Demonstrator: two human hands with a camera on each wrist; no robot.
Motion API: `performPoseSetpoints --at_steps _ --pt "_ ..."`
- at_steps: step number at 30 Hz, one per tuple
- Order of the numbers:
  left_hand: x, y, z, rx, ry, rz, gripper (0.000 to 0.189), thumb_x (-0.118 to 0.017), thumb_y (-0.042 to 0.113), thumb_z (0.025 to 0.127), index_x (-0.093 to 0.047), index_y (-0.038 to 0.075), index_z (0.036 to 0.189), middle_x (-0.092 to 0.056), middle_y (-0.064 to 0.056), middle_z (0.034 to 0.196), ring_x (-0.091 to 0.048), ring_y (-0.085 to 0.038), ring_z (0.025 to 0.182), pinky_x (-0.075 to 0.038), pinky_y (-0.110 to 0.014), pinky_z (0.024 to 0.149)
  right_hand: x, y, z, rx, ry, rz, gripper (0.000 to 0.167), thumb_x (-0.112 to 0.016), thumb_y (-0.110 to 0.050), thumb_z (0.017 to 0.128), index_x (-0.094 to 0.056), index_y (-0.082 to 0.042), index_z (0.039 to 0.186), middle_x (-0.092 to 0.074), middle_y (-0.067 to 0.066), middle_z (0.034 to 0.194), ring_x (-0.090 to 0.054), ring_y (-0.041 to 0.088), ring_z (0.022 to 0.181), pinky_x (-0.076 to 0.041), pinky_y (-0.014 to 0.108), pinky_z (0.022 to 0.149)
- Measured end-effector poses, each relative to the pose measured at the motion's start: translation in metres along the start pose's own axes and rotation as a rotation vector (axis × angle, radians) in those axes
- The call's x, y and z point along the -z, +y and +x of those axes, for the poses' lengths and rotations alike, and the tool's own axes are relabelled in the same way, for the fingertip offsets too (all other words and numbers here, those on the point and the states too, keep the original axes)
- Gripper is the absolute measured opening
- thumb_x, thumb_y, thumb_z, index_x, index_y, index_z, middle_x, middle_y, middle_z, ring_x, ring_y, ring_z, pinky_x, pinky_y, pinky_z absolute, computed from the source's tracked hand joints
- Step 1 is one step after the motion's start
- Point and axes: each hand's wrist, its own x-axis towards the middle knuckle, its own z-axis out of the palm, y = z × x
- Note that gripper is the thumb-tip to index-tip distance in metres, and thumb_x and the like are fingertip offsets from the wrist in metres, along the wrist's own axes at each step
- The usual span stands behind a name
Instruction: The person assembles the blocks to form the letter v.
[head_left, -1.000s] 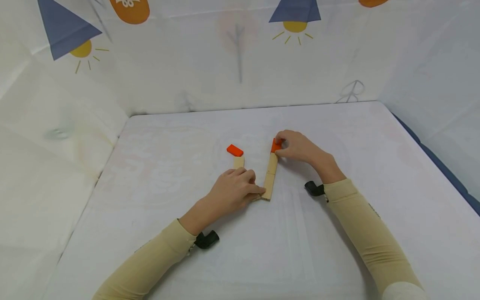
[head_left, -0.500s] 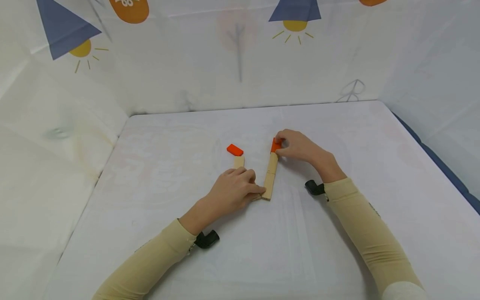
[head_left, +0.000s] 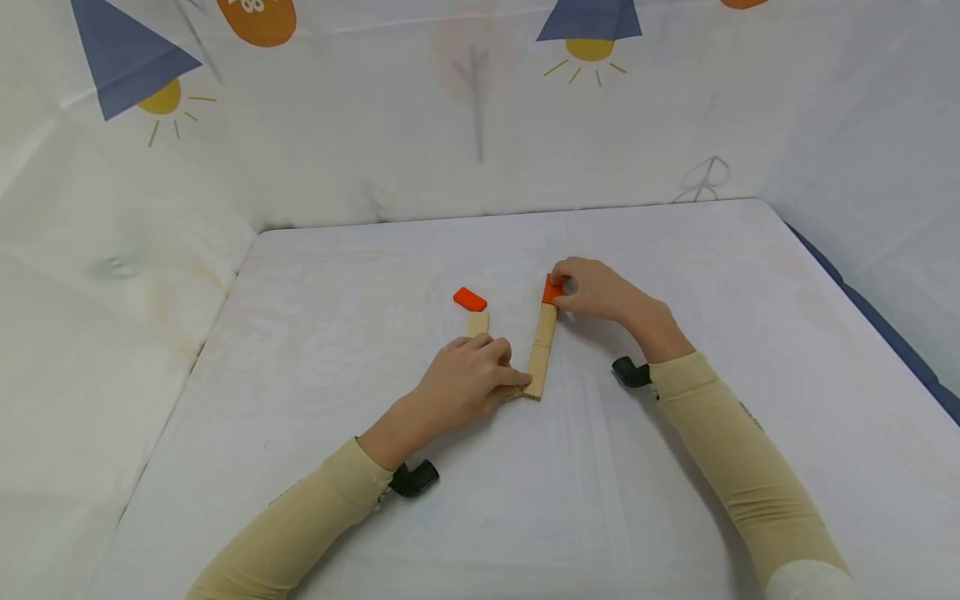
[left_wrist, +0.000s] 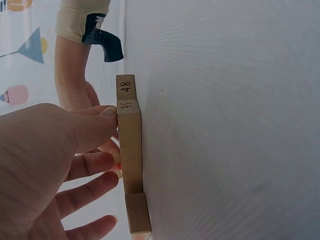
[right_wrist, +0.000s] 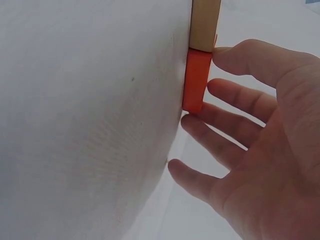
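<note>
In the head view, several flat wooden blocks lie on the table. Two pale wooden blocks (head_left: 542, 346) form a line at the right, with an orange block (right_wrist: 197, 80) against its far end. My right hand (head_left: 600, 287) touches this orange block with thumb and fingertips, its fingers fairly straight in the right wrist view. My left hand (head_left: 465, 379) lies over the near blocks. Its thumb (left_wrist: 100, 120) touches the edge of a wooden block (left_wrist: 131, 150) with dark printed digits. Another wooden block (head_left: 477, 323) shows beyond the left fingers; more are partly hidden under the hand.
A second orange block (head_left: 470, 299) lies at an angle by the far end of the left wooden block. White cloth covers the table (head_left: 315, 333). A pale printed curtain (head_left: 375, 125) stands behind it. Black camera mounts (head_left: 414, 479) are on both wrists.
Both hands and the blocks stay nearly in place. The head view has shifted very slightly.
</note>
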Motion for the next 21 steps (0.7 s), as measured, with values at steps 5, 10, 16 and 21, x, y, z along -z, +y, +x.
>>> performPoseSetpoints --at_steps 5,10,16,21 --pt "-0.0006 -0.0006 -0.0004 -0.003 0.010 0.003 0.017 -0.069 0.034 0.093 -0.075 0.043 0.106 -0.057 0.006 0.087 -0.053 -0.013 0.083 -0.051 -0.032 0.080 -0.0008 0.0029 0.0022 -0.004 -0.003 -0.012 0.037 -0.065 -0.020 0.088 -0.059 -0.004 0.120 -0.061 0.013 0.124 -0.053 0.029 0.110 -0.044 0.047 0.099" --pt "-0.0007 -0.0005 -0.0005 -0.008 0.025 0.010 0.015 -0.068 0.034 0.094 -0.075 0.043 0.104 -0.057 0.006 0.086 -0.053 -0.014 0.082 -0.052 -0.032 0.080 -0.0007 0.0046 0.0045 0.013 -0.008 -0.030 0.032 -0.064 -0.019 0.088 -0.060 -0.005 0.116 -0.062 0.013 0.120 -0.053 0.029 0.106 -0.044 0.046 0.095" --pt "-0.0009 -0.0004 -0.0005 -0.013 0.030 0.012 0.015 -0.069 0.033 0.094 -0.075 0.043 0.103 -0.057 0.006 0.086 -0.053 -0.013 0.082 -0.052 -0.032 0.079 -0.0008 0.0044 0.0041 0.016 -0.006 -0.031 0.031 -0.065 -0.020 0.088 -0.061 -0.005 0.115 -0.062 0.012 0.120 -0.053 0.028 0.106 -0.044 0.046 0.097" --pt "-0.0010 -0.0004 0.0001 -0.014 0.021 0.023 0.016 -0.069 0.033 0.094 -0.075 0.043 0.104 -0.057 0.007 0.087 -0.053 -0.013 0.082 -0.052 -0.032 0.080 -0.0010 0.0032 0.0026 0.008 -0.004 -0.005 0.035 -0.067 -0.022 0.088 -0.060 -0.005 0.118 -0.061 0.013 0.122 -0.053 0.029 0.111 -0.043 0.047 0.101"
